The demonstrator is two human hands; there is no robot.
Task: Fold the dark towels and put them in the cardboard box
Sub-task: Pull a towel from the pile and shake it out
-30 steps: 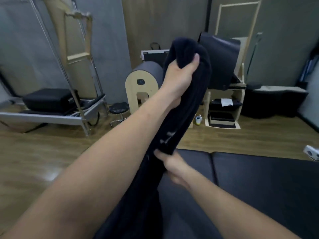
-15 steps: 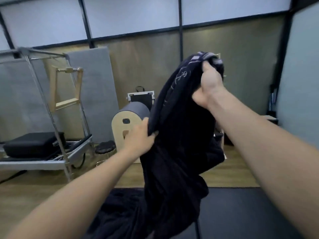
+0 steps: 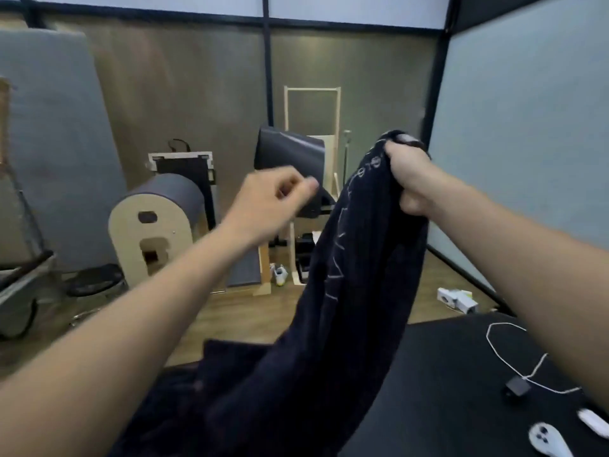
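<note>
Head view: the right grip [image 3: 408, 179] is closed tight around the top of the dark towel [image 3: 346, 308], which hangs from it down to the black worktop [image 3: 445, 374] below. The left grip [image 3: 271, 199], to its left, has curled fingers, holds nothing and is apart from the towel.

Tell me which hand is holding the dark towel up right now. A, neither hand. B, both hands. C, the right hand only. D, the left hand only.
C: the right hand grips the top of the dark towel, while the left hand is raised beside it with curled fingers, clear of the cloth.
</note>
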